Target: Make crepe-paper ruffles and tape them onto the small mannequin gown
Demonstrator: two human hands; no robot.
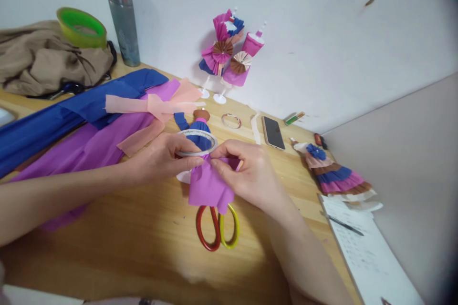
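Note:
My left hand (pixel 168 155) pinches a white ring-shaped roll of tape (pixel 213 143) together with the top edge of a purple crepe paper piece (pixel 209 186). On the right, my right hand (pixel 241 164) pinches the same purple paper near its gathered top, just beside the ring. The paper hangs down in loose folds. Behind the ring stands a small dress form (pixel 201 116) with a brown top and blue skirt, partly hidden. Scissors with red and yellow handles (pixel 219 233) lie below the paper, their blades hidden.
Blue paper (pixel 118 90), purple paper (pixel 89 147) and peach strips (pixel 157 107) spread left. Two dressed forms (pixel 222 50) (pixel 246 52) stand by the wall. A bottle (pixel 123 24), phone (pixel 273 132), bracelet-like ring (pixel 231 121), layered dress (pixel 336 176) and written sheet (pixel 372 248) surround the work area.

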